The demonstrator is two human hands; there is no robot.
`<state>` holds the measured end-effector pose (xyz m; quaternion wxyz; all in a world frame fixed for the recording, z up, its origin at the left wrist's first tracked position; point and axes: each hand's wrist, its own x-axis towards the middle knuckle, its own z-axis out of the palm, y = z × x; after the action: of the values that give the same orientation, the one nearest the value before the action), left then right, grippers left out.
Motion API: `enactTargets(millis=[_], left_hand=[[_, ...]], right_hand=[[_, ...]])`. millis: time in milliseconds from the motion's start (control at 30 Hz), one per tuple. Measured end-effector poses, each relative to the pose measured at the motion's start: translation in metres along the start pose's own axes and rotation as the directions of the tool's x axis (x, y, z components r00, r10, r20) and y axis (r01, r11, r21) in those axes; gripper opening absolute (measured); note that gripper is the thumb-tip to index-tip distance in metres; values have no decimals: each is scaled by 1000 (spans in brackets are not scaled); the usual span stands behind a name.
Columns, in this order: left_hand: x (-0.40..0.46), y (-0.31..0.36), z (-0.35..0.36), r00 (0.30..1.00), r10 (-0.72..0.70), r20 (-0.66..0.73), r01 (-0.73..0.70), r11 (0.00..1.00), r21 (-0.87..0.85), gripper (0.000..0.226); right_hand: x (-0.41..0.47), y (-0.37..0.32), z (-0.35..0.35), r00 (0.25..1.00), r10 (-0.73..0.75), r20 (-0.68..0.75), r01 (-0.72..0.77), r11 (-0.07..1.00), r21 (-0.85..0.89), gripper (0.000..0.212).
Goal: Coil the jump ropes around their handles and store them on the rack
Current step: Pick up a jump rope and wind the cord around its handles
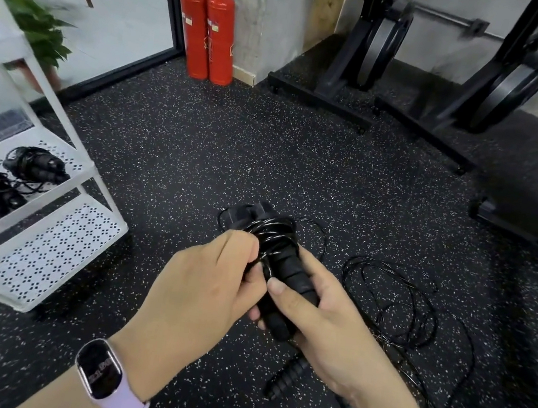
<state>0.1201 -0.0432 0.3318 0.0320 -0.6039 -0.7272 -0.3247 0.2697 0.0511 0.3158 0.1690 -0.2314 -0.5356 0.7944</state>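
The ribbed handles (pixel 280 274) are gripped upright by the right hand (pixel 321 317), steadied so that cord can be wound on. The cord coil (pixel 273 235) is pinched by the left hand (pixel 206 281)'s curled fingers, apparently keeping the turns tight. Another rope (pixel 395 299) is left loose on the floor, while coiled ropes (pixel 36 164) are already stored on the white rack (pixel 60 248).

Bare speckled floor (pixel 179 144) lay open from 10 to 12 o'clock. At 9 o'clock the white rack (pixel 51 236) blocked the way; loose rope (pixel 395 299) sprawled at 3 o'clock, 2 fire extinguishers (pixel 205 24) and black equipment frames (pixel 413 86) beyond
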Motion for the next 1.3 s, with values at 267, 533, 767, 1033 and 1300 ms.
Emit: enactTargets(millis=[267,533,767,1033,1300], left_hand=[[-3,6,2,986,107,-128,-98,993,70,7],[-2,5,-2,991,135,-27,-135,990,-25,12],[4,-5,-14,962,220,161,-209,975,-79,16],[5,-13,-15,950,220,222,-196,972,-126,14],[4,-18,-9,951,186,246,-168,981,-95,12]], right_hand=[[-2,1,-2,995,-39,-88,46,996,77,36],[-4,4,-13,991,-41,-130,43,999,7,48],[-4,4,-21,992,-18,-121,3,992,-125,50],[-5,0,-21,996,38,-75,-55,970,-238,47],[-8,-1,-23,996,80,-37,-87,952,-294,51]])
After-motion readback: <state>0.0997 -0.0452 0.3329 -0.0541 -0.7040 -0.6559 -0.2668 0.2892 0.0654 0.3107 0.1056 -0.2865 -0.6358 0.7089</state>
